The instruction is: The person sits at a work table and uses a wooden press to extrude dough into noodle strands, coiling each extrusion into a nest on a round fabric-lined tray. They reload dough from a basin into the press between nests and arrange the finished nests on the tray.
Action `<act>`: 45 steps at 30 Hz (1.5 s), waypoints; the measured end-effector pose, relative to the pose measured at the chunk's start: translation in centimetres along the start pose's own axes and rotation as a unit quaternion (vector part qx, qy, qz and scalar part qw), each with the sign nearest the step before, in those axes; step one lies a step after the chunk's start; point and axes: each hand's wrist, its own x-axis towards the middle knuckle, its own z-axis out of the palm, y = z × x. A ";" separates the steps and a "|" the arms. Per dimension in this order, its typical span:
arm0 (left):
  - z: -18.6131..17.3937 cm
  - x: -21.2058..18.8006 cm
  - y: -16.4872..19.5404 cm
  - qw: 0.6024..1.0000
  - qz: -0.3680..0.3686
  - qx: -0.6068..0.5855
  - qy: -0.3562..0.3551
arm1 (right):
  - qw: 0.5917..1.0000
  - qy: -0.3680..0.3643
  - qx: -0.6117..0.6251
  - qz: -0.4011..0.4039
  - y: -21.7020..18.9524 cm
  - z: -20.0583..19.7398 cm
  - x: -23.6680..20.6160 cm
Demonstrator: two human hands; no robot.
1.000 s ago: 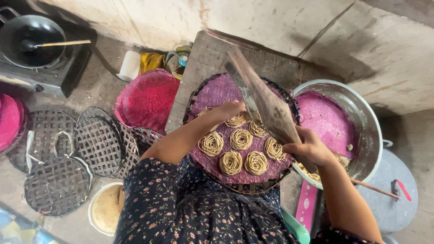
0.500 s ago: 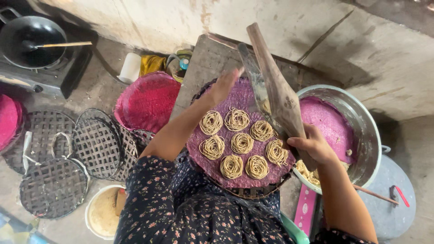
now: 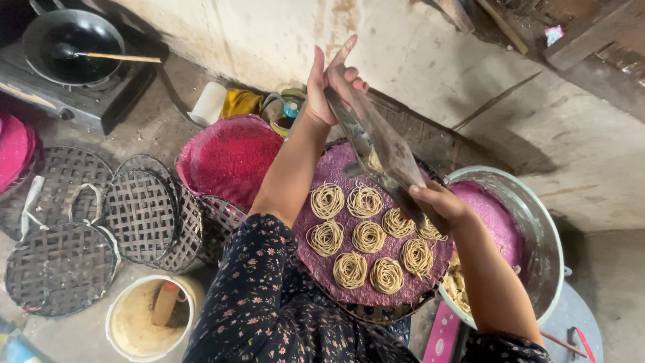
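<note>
Above the purple mat (image 3: 349,289) of noodle coils (image 3: 369,236), our left hand (image 3: 332,84) and right hand (image 3: 440,205) both clasp a metal press (image 3: 379,151); left of the mat a pink tray (image 3: 228,158); right, a steel basin (image 3: 541,235).

At the centre of the frame, 8 pale tan noodle coils (image 3: 369,236) lie on a purple cloth-covered round tray (image 3: 376,292), and above them a grey, smeared metal press (image 3: 383,151) shows. A magenta-pink tray (image 3: 228,158) sits at centre left, with dark brown woven trays (image 3: 101,222) in a lattice pattern at left. At the bottom, the sleeve (image 3: 248,302) is dark navy with small pink flowers, and a silver basin (image 3: 537,235) at right holds purple cloth.
</note>
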 end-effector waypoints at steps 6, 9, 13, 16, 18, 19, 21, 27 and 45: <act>-3.4 -0.1 0.3 0.999 0.034 0.000 0.033 | 0.998 0.020 -0.060 -0.004 -0.1 1.3 2.4; -3.5 -0.4 -0.4 0.997 0.041 0.020 0.054 | 0.997 0.019 -0.075 0.000 -1.4 1.3 0.9; -2.3 0.5 -0.1 0.998 0.051 0.008 0.039 | 0.981 0.101 -0.167 0.008 -4.2 1.2 -0.4; -1.3 1.3 1.9 0.997 0.073 0.000 0.016 | 0.978 0.117 -0.174 -0.006 -4.7 2.5 -0.4; -0.8 0.6 2.2 0.997 0.066 0.012 0.031 | 0.980 0.110 -0.165 0.008 -4.4 3.2 -0.9; -0.7 0.1 2.3 0.997 0.064 0.021 0.040 | 0.980 0.106 -0.165 0.024 -4.2 3.3 -1.6; -0.5 -0.8 1.2 0.998 0.053 0.014 0.023 | 0.977 0.104 -0.185 0.034 -4.1 3.3 -2.4; 0.0 0.1 0.4 0.998 0.052 -0.004 0.026 | 0.938 0.164 -0.303 -0.033 -6.1 2.8 -3.9; -0.8 -4.1 -4.1 0.905 0.109 0.348 -0.220 | 0.978 0.097 -0.177 -0.051 -1.6 2.4 -4.7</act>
